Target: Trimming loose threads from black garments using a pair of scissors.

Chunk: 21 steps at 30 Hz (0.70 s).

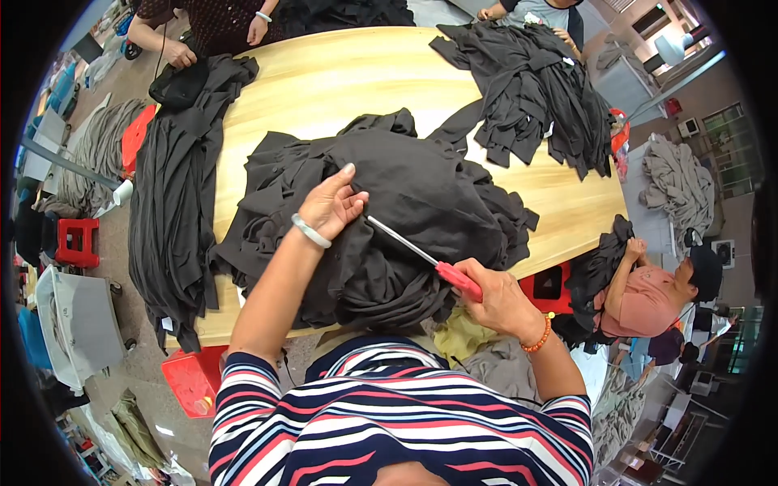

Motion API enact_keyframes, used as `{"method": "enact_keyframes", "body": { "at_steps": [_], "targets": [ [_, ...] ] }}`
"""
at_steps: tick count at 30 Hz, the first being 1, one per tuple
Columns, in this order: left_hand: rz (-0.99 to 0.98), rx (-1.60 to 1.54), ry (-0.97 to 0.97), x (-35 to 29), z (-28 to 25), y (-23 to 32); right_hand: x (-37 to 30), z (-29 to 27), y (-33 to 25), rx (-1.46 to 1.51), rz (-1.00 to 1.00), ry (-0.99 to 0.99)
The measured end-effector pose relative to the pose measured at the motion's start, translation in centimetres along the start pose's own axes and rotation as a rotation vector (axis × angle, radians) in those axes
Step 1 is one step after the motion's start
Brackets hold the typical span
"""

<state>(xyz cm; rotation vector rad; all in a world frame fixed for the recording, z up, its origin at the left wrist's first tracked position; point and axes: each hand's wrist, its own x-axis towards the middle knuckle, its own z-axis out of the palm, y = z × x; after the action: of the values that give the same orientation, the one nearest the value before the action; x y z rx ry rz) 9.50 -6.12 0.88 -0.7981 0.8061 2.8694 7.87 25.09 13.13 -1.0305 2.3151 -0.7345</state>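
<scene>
In front of me a big heap of dark grey garments [413,178] lies on the wooden table. My left hand [331,202] is over the heap's left side, thumb stretched out and apart from the half-curled fingers, with nothing visible between them. A pale bangle circles that wrist. My right hand [494,298] is closed round the red handle of what looks like a pair of scissors [405,241], seen edge-on. Their slim metal blades appear closed and point up and left over the cloth, the tip just short of my left fingers.
Dark garments [180,202] drape over the table's [340,73] left edge; another pile [531,89] lies far right. People work at the far side, and a person in pink [644,304] handles dark cloth at right. Red stools [78,243] and a grey cart [85,324] stand left.
</scene>
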Motion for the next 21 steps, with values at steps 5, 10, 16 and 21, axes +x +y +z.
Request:
{"method": "enact_keyframes", "body": {
  "at_steps": [5,10,16,21],
  "targets": [
    [0.155,0.108,0.096,0.8,-0.5,-3.8,0.1,-2.0,0.2,-0.264,0.098,-0.104],
    [0.184,0.09,0.013,0.5,-1.6,-5.3,4.5,-2.8,-1.0,-0.312,0.026,-0.047],
    [0.19,0.029,0.018,0.8,-2.5,-5.3,5.5,-3.4,-0.9,-0.414,-0.02,-0.197],
    [0.233,0.056,-0.01,-0.3,-0.8,-4.5,0.7,-2.5,-1.1,-0.332,0.07,-0.357]
  ]
}}
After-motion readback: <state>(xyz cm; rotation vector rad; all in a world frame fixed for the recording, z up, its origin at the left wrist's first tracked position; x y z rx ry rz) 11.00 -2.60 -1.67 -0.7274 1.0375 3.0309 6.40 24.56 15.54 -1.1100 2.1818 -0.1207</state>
